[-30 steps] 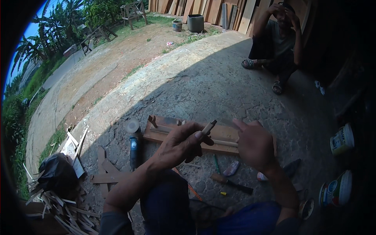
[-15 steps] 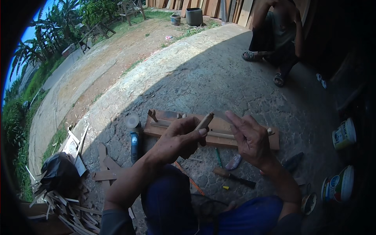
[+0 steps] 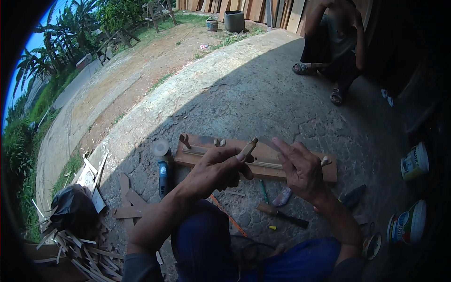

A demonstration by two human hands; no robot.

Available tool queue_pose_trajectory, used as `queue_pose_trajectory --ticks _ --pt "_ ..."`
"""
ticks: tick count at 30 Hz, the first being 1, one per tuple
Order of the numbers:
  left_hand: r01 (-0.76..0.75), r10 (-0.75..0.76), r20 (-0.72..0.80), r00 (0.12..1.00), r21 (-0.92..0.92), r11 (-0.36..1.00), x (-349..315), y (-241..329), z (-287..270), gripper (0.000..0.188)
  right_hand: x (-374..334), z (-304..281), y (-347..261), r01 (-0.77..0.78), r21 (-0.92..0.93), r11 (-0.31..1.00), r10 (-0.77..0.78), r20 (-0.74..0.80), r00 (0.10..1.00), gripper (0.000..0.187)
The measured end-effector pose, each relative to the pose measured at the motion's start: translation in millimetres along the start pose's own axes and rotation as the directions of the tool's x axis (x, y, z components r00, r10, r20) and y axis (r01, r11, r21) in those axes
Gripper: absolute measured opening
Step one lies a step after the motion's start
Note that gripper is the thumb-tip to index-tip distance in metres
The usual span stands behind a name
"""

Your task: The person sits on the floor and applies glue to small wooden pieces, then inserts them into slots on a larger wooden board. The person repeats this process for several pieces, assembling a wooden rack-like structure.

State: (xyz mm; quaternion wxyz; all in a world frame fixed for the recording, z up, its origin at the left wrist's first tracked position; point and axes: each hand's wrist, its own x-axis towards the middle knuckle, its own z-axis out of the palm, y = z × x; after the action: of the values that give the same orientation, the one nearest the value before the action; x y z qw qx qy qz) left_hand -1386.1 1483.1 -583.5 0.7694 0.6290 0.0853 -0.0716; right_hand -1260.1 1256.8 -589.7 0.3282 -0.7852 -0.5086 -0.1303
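Observation:
Pinched between the thumb and fingers of my left hand (image 3: pixel 218 169) is a short wooden stick (image 3: pixel 249 148), its darker, narrowed tip pointing up and away. My right hand (image 3: pixel 300 171) is just right of that tip, fingers bent together on a thin greyish blade-like strip (image 3: pixel 268 144); its kind is unclear and most of it is hidden. Below both hands a wooden board (image 3: pixel 206 141) lies on the ground. It bears a long pale wooden strip (image 3: pixel 268 163), an upright peg (image 3: pixel 184 141) at the left end and small wooden bits (image 3: pixel 219 142).
An angle grinder (image 3: pixel 163 176) lies left of the board. Nearer me are a chisel (image 3: pixel 282 215), a green pencil-like stick (image 3: pixel 264 190), a yellow cap (image 3: pixel 272 228) and an orange tape (image 3: pixel 228 216). Wood offcuts (image 3: pixel 84 249) pile up left; buckets (image 3: pixel 406 223) stand right. A person (image 3: pixel 336 47) squats beyond.
My left hand has tilted slightly and the wooden stick shows less of its length. My right hand stays close to its tip. The whole view has shifted a little.

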Motion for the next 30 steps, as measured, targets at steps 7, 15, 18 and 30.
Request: queue_pose_trajectory --ticks 7,15,18,30 --pt "-0.02 0.028 -0.041 0.999 0.194 0.981 4.9 -0.3 5.5 0.037 -4.0 19.2 -2.2 0.099 0.024 0.995 -0.096 -0.098 0.991 0.038" --pt "-0.035 0.047 -0.05 0.998 0.217 0.976 6.2 -2.9 4.5 0.038 3.3 16.2 -3.3 0.098 0.0 0.995 -0.098 -0.083 0.992 0.034" --pt "-0.033 0.043 -0.048 0.998 0.189 0.981 4.0 2.3 6.8 0.038 2.9 14.2 -3.8 0.104 0.024 0.994 -0.101 -0.104 0.989 0.031" --pt "0.038 -0.031 -0.075 0.997 0.1 0.994 2.2 5.3 3.1 0.038 -5.6 20.2 8.5 0.044 0.069 0.997 -0.038 -0.078 0.996 0.031"
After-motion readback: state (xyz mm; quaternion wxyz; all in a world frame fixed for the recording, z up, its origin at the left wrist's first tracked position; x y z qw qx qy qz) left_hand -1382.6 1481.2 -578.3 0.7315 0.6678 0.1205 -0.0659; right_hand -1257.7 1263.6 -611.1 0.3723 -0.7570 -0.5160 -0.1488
